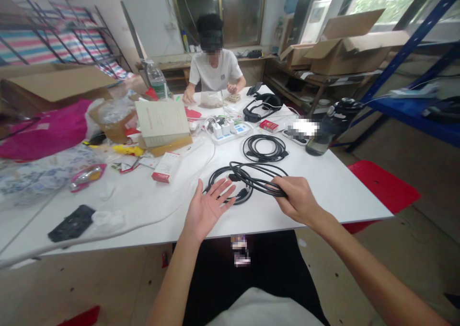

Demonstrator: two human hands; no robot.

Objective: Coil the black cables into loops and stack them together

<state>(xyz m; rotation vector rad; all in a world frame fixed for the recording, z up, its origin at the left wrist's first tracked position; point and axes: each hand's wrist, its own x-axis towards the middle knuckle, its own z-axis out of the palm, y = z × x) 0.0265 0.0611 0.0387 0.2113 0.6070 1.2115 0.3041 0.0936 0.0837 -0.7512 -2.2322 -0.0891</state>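
Observation:
My right hand (297,199) is closed around one end of a looped black cable (251,175), which stretches leftward above the table. Palm up and fingers spread, my left hand (208,208) holds nothing, close to the left end of those loops. Beneath the held loops, a second coiled black cable (240,202) with a plug end rests on the white table (323,192). Farther back lies another round black coil (245,146), apart from both hands.
Across the table sits a person (215,72) in a white shirt. A power strip (228,133), a red box (269,125), a dark water bottle (325,129) and a headset (264,106) stand behind the coils. Boxes, bags and papers crowd the left; a red stool (384,184) is right.

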